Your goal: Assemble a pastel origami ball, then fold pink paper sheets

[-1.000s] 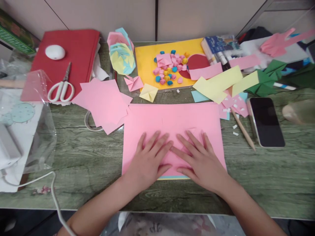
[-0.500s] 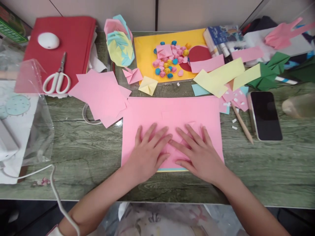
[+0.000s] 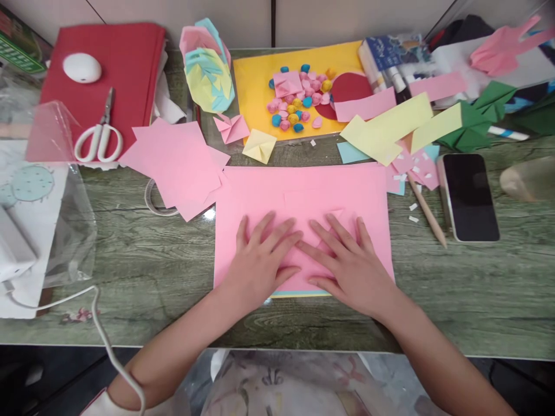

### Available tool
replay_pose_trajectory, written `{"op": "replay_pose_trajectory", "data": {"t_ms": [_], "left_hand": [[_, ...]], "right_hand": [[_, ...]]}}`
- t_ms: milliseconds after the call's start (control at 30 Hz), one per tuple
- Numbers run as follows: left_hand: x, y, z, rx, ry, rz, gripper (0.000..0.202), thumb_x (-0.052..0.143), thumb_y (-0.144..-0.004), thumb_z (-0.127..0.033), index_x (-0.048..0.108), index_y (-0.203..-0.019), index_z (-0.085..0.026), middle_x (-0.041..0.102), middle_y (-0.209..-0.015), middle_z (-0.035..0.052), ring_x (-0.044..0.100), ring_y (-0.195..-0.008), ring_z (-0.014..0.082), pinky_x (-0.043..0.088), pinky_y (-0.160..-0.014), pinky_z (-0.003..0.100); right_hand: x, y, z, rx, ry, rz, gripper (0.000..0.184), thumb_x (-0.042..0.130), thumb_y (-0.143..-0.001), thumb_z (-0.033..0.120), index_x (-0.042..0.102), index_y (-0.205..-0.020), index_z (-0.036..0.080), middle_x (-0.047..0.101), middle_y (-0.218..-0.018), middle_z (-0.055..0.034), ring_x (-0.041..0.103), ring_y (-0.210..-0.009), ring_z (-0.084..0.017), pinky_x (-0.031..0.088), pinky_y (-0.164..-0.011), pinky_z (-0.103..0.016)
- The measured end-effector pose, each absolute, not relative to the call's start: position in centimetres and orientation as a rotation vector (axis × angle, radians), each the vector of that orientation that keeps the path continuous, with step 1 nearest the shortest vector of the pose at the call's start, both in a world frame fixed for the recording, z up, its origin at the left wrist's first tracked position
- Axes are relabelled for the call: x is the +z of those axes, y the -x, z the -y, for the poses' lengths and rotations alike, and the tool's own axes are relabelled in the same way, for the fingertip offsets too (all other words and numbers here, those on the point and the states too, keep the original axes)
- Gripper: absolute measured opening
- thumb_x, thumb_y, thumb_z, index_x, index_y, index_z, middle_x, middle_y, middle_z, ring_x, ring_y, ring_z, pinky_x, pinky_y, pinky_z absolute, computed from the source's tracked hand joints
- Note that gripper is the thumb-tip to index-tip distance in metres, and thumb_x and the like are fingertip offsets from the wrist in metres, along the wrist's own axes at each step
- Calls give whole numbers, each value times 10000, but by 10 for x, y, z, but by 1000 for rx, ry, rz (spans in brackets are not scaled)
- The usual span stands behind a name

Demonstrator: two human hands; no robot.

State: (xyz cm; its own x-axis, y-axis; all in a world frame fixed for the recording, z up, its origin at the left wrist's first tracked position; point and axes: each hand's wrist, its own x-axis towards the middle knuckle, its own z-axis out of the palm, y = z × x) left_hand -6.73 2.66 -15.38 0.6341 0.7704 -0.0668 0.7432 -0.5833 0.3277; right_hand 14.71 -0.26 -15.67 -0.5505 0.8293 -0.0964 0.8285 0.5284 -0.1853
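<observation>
A stack of pink paper sheets (image 3: 255, 185) lies before me, with blue and yellow edges showing along its near side. My left hand (image 3: 262, 260) rests flat on the left half, its fingers spread. On the right half lies my right hand (image 3: 347, 260), also flat with fingers apart. The fingertips of both hands nearly meet in the middle. A small pink paper piece (image 3: 314, 199) lies on top of the sheets, partly hidden under the fingers. Neither hand grips anything.
Pink paper squares (image 3: 173, 159) lie left of the stack, over a tape roll (image 3: 154, 202). White-handled scissors (image 3: 99, 138) lie on a red folder (image 3: 130, 58). Behind, small paper roses (image 3: 295, 107) sit on a yellow sheet (image 3: 254, 86). A pencil (image 3: 427, 214) and phone (image 3: 470, 196) are right.
Both hands stay flat on the pink paper, almost unmoved. The whole view has shifted slightly, so things appear a little higher.
</observation>
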Motion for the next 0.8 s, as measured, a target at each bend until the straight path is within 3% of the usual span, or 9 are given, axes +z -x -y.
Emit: {"op": "replay_pose_trajectory", "data": {"t_ms": [533, 800], "left_hand": [[-151, 68, -27, 35, -2573, -1199, 545, 399, -852, -547, 405, -1324, -273, 342, -1455, 8, 168, -1368, 305, 57, -1089, 616], [-146, 67, -22, -23, -2606, -1231, 533, 324, -891, -512, 345, -1365, -270, 284, -1482, -4, 147, -1373, 313, 94, -1062, 656]], "right_hand": [[-157, -147, 2, 407, 1491, 2695, 607, 442, -835, 557, 284, -1389, 366, 178, -1510, -15, 94, -1382, -311, 35, -1063, -628], [-154, -146, 2, 417, 1478, 2718, 624, 427, -850, 538, 237, -1410, 339, 203, -1503, -40, 97, -1382, -307, 65, -1059, -635]]}}
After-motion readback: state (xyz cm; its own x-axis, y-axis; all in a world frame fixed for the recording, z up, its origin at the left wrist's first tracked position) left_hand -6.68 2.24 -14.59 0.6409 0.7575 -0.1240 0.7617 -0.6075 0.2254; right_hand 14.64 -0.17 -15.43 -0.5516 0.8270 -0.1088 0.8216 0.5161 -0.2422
